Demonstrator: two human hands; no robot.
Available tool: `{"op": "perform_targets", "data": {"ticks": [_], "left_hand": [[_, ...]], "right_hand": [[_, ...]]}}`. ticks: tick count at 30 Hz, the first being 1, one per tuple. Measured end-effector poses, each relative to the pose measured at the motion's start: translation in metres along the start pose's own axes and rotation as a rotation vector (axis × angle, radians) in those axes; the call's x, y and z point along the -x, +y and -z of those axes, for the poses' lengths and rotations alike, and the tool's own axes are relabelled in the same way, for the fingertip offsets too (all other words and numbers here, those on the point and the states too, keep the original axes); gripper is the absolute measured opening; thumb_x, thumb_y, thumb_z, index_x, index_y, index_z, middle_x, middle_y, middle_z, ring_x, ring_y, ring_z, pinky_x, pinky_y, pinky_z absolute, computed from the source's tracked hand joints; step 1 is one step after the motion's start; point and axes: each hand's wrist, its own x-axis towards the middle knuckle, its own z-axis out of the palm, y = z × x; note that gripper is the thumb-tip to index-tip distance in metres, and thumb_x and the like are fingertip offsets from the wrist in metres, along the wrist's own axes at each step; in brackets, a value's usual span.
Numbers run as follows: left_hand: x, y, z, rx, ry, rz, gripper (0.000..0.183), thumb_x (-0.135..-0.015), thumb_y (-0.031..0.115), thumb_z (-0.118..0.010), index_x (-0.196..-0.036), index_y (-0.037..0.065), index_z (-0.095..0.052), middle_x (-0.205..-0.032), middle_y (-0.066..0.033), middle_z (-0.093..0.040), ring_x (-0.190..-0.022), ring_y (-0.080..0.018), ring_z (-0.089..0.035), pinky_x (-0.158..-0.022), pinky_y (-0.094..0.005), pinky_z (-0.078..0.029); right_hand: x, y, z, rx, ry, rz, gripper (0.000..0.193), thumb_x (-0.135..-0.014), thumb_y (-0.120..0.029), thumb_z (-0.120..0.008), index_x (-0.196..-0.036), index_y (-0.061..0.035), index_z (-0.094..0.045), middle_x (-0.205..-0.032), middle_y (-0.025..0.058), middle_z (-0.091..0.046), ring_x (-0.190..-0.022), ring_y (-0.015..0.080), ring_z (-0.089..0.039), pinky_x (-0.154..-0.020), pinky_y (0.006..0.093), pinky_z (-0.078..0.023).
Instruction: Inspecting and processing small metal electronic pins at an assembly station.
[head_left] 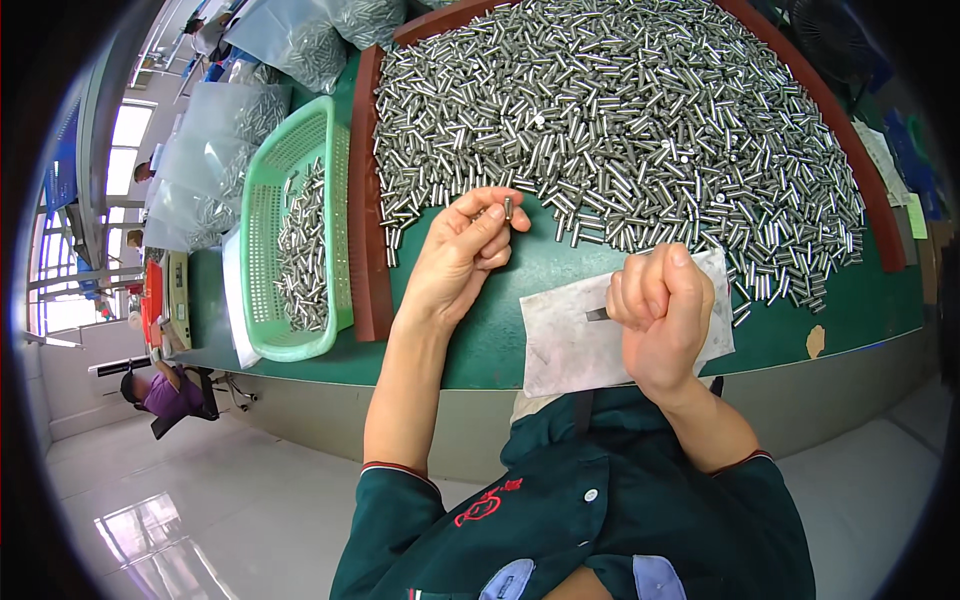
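Note:
Pinched upright between the thumb and fingers of my left hand (455, 258) is a small metal pin (508, 209). My right hand (664, 318) makes a fist around a flat dark strip-like tool (597, 314); only its short end shows, pointing left, and its kind is hidden by the fingers. Under that fist lies a grey-stained white cloth (558, 345) at the table's front edge. Beyond both hands spreads a large heap of shiny metal pins (610, 120), its near edge close to my left fingertips.
Reddish-brown boards (368, 220) border the heap on the green table (470, 365). Left of them stands a green plastic basket (343, 230) partly filled with pins. Clear bags of pins (205, 160) and a scale (177, 300) sit farther left. A person (170, 392) sits in the background.

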Motion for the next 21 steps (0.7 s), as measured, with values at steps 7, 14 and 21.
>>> {"op": "perform_targets", "data": {"ticks": [7,14,21], "left_hand": [[0.003,-0.004,0.002,-0.057,0.044,-0.025,0.013,-0.083,0.007,-0.049,-0.093,-0.001,-0.052,-0.078,-0.0083,-0.056,-0.048,-0.0027,-0.03,-0.043,-0.0164,-0.025],[0.037,-0.02,-0.031,-0.826,0.099,-0.237,0.009,-0.079,0.007,-0.055,-0.081,-0.001,-0.05,-0.061,-0.0006,-0.05,-0.053,-0.0043,-0.043,-0.048,-0.019,-0.034],[0.062,-0.038,-0.052,-1.276,0.147,-0.285,0.009,-0.068,0.002,-0.062,-0.068,0.0,-0.053,-0.046,-0.0071,-0.043,-0.038,-0.016,-0.041,-0.039,-0.0271,-0.033]], "right_hand": [[0.0,0.006,0.001,0.058,-0.002,-0.001,0.038,-0.09,-0.023,-0.026,-0.054,-0.0104,-0.027,-0.044,-0.0013,-0.025,-0.038,0.0067,-0.015,-0.038,0.0231,-0.017],[-0.001,0.002,0.001,0.053,0.029,0.001,0.037,-0.089,-0.024,-0.028,-0.055,-0.0108,-0.027,-0.044,-0.0014,-0.025,-0.039,0.0067,-0.015,-0.038,0.0233,-0.017],[-0.004,0.004,0.006,-0.168,-0.011,0.022,0.038,-0.088,-0.02,-0.031,-0.051,-0.0089,-0.028,-0.044,-0.0008,-0.027,-0.04,0.0058,-0.019,-0.037,0.0217,-0.016]]}}
